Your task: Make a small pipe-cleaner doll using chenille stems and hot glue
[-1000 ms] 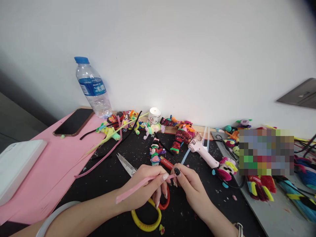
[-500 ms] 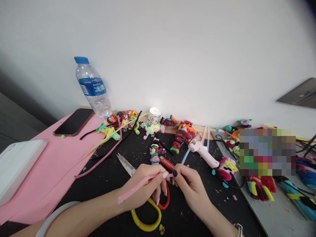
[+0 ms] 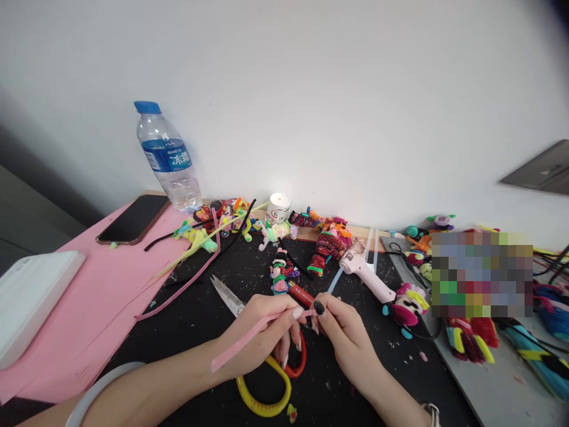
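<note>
At my eleven o'clock, a blue-capped water bottle (image 3: 166, 157), right by the wall (image 3: 355, 107)! Round to ten, a dark-screened phone (image 3: 133, 219) lying on pink paper (image 3: 102, 290); my nine, a white box (image 3: 42, 302). Twelve, a small white cup (image 3: 278, 204); two, a grey wall plate (image 3: 540, 169)!

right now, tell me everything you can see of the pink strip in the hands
The pink strip is narrow, pale pink and looks soft, perhaps fuzzy. The left hand pinches it between thumb and fingers, and the right hand grips it farther along. A short stretch shows between the fingertips; the end at the right hand is hidden. The longer part slants down to the lower left in front of the left hand and wrist, slightly curved, ending loose.
</note>
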`<state>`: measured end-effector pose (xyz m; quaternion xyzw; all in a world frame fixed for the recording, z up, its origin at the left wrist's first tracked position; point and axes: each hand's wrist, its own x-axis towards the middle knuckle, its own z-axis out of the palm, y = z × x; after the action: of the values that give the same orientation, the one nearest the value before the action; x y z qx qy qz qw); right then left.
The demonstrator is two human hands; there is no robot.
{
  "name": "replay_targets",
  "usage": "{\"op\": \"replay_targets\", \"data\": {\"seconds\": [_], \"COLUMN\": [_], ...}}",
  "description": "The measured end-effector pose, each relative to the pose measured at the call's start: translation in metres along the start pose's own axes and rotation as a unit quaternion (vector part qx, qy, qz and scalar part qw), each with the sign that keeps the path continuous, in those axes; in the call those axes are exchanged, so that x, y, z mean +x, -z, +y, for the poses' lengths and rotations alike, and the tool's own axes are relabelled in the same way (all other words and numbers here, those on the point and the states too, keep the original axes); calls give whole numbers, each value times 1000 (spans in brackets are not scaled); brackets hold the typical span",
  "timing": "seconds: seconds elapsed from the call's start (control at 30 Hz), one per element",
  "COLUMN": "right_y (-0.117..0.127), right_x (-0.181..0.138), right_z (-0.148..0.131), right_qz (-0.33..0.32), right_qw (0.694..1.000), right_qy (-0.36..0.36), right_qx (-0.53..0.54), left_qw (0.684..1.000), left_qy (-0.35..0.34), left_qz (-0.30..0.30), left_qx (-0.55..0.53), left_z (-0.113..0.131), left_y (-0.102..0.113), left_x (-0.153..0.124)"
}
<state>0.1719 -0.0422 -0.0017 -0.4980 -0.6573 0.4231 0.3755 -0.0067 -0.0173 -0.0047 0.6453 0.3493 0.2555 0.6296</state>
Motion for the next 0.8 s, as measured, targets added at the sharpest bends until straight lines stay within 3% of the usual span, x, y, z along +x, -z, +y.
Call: {"op": "replay_targets", "data": {"seconds": [0.5, 0.8], "right_y": [-1, 4], "right_x": [-1, -1], "right_z": [3, 0], "right_qz": [44, 42], "right_qw": [979, 995], "right_qy": [87, 42], "right_qx": [-177, -82], "left_qw": [996, 996], "left_qy": [-12, -48], "left_qz": [5, 13], "left_qx": [86, 75], "left_z": [3, 1], "left_y": [-2, 1], "left_x": [-1, -1]}}
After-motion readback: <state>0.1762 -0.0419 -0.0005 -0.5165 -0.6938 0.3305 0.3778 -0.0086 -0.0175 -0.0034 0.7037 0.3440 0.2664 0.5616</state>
